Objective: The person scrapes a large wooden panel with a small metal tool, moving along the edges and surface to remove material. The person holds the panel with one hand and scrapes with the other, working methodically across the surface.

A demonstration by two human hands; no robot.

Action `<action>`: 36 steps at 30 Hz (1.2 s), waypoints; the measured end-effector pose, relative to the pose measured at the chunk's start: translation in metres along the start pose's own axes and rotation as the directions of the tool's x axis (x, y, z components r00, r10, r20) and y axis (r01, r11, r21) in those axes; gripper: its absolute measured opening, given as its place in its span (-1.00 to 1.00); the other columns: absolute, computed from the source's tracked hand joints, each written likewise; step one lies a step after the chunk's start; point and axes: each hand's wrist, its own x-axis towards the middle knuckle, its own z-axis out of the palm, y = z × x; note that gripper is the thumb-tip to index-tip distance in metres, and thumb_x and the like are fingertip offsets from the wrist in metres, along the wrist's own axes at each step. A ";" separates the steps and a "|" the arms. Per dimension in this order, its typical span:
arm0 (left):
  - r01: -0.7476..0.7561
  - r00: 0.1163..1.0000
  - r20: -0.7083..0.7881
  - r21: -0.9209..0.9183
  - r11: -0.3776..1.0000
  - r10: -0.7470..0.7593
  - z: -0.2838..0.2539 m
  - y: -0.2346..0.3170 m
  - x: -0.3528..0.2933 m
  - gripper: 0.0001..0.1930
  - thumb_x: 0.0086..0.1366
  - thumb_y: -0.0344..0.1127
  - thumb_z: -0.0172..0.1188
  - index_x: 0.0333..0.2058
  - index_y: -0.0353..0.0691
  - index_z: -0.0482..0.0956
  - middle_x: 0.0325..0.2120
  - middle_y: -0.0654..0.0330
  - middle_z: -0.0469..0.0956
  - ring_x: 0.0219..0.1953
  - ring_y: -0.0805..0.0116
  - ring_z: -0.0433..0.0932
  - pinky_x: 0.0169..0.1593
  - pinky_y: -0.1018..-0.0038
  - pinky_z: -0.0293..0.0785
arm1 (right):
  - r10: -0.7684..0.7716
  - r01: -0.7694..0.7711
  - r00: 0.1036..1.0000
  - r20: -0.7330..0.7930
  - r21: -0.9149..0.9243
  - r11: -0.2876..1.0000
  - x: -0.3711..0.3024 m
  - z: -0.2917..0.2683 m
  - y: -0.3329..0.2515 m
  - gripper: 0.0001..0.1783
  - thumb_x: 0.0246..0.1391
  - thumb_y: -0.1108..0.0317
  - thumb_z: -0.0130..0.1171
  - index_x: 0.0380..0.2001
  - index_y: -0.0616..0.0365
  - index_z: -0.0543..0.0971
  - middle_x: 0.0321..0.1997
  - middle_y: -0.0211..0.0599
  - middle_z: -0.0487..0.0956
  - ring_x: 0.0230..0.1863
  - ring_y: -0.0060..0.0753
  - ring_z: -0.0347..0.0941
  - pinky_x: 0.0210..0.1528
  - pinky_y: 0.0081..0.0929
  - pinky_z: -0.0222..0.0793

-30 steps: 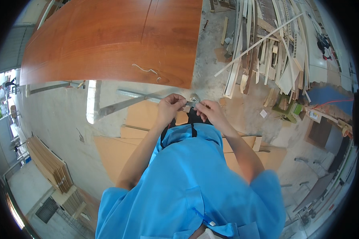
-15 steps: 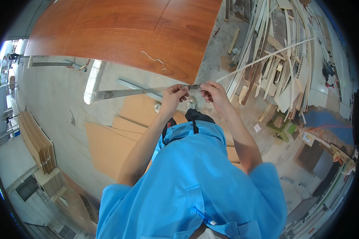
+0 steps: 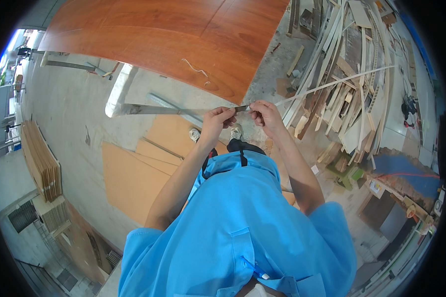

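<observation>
Both hands are raised in front of me, close together, over the near edge of a reddish-brown wood panel (image 3: 183,44). A small, dark, narrow piece (image 3: 241,108) bridges the gap between them; its exact kind is too small to tell. My left hand (image 3: 218,120) is closed, pinching its left end between thumb and fingers. At the other end, the closed fingertips of my right hand (image 3: 266,118) grip it, where something pale or shiny shows. Behind my left hand runs a grey metal bar (image 3: 151,110), joined to a white-wrapped leg (image 3: 120,91).
Brown flat sheets (image 3: 134,178) lie on the floor around my shoes (image 3: 236,131). A heap of wood offcuts (image 3: 352,79) spreads at the right, near a green object (image 3: 349,173). Stacked boards (image 3: 40,161) stand at the left. Thin string (image 3: 195,67) lies on the panel.
My view has shifted slightly, so the panel and offcuts appear a little farther right and lower. Both hands keep hold of the dark piece, which now tilts slightly more.
</observation>
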 end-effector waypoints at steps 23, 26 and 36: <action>-0.016 0.999 0.029 0.092 0.996 0.014 0.004 0.010 -0.013 -0.72 0.46 -0.09 0.21 -0.29 -0.21 0.65 -0.44 0.29 0.66 -0.43 0.56 0.51 -0.25 0.55 0.41 | -0.007 0.006 1.000 -0.007 -0.122 0.992 -0.023 0.017 -0.012 -0.81 0.27 0.26 0.28 -0.37 0.15 0.63 -0.57 -0.48 0.49 -0.62 -0.73 0.25 -0.61 -0.67 -0.01; 0.000 1.000 0.016 0.104 0.995 -0.001 0.000 0.000 0.001 -0.72 0.45 -0.11 0.24 -0.33 -0.21 0.64 -0.46 0.29 0.66 -0.43 0.56 0.50 -0.26 0.55 0.41 | -0.058 0.057 0.998 -0.015 -0.070 0.996 -0.017 0.007 0.007 -0.80 0.28 0.25 0.28 -0.36 0.15 0.63 -0.57 -0.48 0.49 -0.63 -0.73 0.25 -0.61 -0.66 -0.01; -0.037 0.999 -0.035 0.069 0.997 0.039 -0.002 0.003 0.011 -0.74 0.39 -0.14 0.33 -0.40 -0.18 0.66 -0.49 0.26 0.66 -0.47 0.57 0.49 -0.30 0.58 0.37 | -0.074 0.072 0.995 -0.073 -0.021 0.997 -0.015 0.014 0.012 -0.78 0.29 0.24 0.29 -0.33 0.18 0.63 -0.56 -0.46 0.50 -0.62 -0.72 0.26 -0.59 -0.67 0.03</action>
